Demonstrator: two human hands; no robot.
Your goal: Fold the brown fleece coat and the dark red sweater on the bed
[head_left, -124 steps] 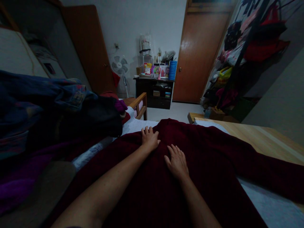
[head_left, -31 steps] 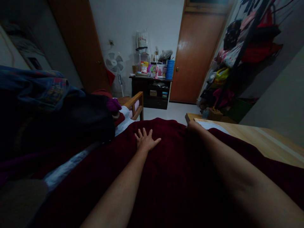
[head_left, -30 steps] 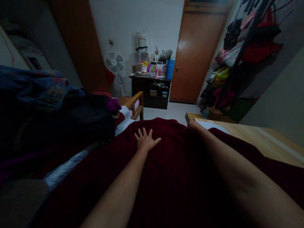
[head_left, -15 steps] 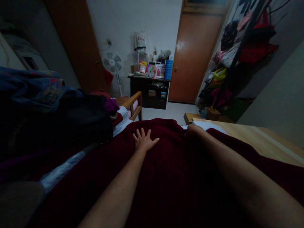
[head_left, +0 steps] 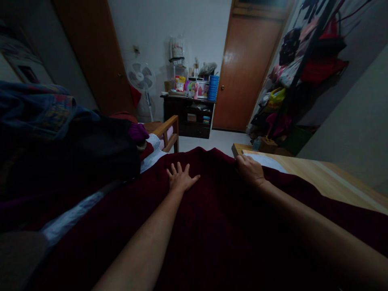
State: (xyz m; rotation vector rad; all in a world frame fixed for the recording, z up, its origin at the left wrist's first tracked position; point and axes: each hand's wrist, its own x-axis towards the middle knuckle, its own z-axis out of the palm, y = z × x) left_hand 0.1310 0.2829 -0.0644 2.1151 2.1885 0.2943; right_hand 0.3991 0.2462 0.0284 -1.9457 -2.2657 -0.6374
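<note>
A large dark red blanket (head_left: 209, 202) spreads from below me to its far edge in the middle of the view. My left hand (head_left: 181, 178) lies flat on it with the fingers spread, holding nothing. At the far edge, to the right, my right hand (head_left: 250, 169) has its fingers closed on the border of the blanket. Some folds rise along the edge between the two hands. Beneath the blanket, a white sheet (head_left: 266, 161) shows just beyond the right hand.
Dark clothes and a pair of jeans (head_left: 45, 113) are heaped at the left. A light wooden board (head_left: 321, 173) lies to the right. Beyond are a wooden armrest (head_left: 166, 127), a fan (head_left: 141, 76), a dark cabinet (head_left: 188, 119), a door (head_left: 239, 68) and hanging bags (head_left: 321, 60).
My right hand has drawn the far border slightly toward me, and its folds stand up more sharply. The left hand stays flat on the blanket. The view has shifted a little.
</note>
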